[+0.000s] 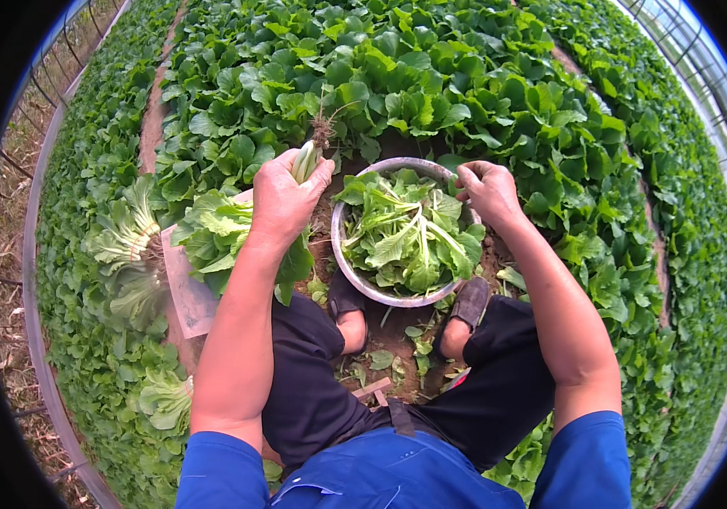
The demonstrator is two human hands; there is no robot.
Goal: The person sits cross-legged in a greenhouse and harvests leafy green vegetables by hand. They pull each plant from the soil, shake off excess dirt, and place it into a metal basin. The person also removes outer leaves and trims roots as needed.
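My left hand (280, 200) is closed around the pale stems (305, 162) of a leafy green plant. Its soil-covered roots (323, 129) point away from me above the thumb, and green leaves (220, 223) spread out below the fist. Between my feet stands a round metal basin (345, 264) heaped with loose leaves (424, 235). My right hand (490, 191) hovers by the basin's upper right rim, its fingers curled towards the thumb. Whether a bit of leaf is pinched there is not clear.
Bound bunches of greens (141, 235) lie to the left, with another tied bunch (167, 399) nearer me. A pale pinkish board (186, 296) lies by my left forearm. Dense growing greens (414, 83) stretch ahead. Fallen leaves (381, 359) and a wooden piece (373, 388) lie between my legs.
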